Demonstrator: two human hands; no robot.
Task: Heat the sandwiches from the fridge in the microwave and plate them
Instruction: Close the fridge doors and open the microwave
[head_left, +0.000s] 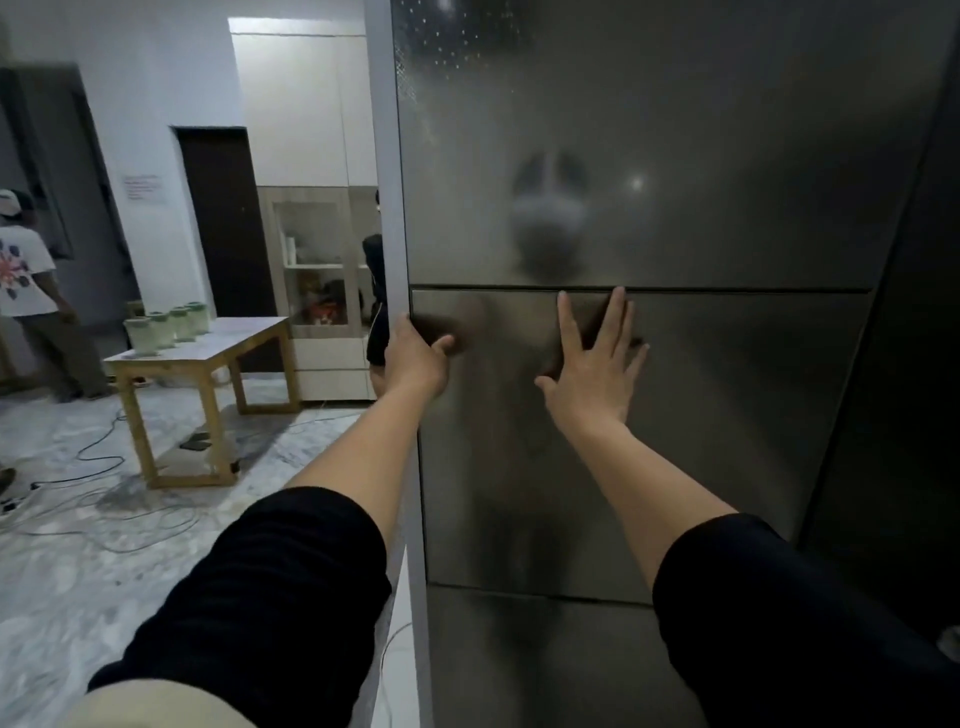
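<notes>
Left hand (415, 358) on fridge door (701, 415) edge.

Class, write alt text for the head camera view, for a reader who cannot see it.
A person's left hand grips the left edge of a tall, brushed steel fridge door while the right hand presses flat against it. To the left, a wooden table carries green-lidded jars.
</notes>
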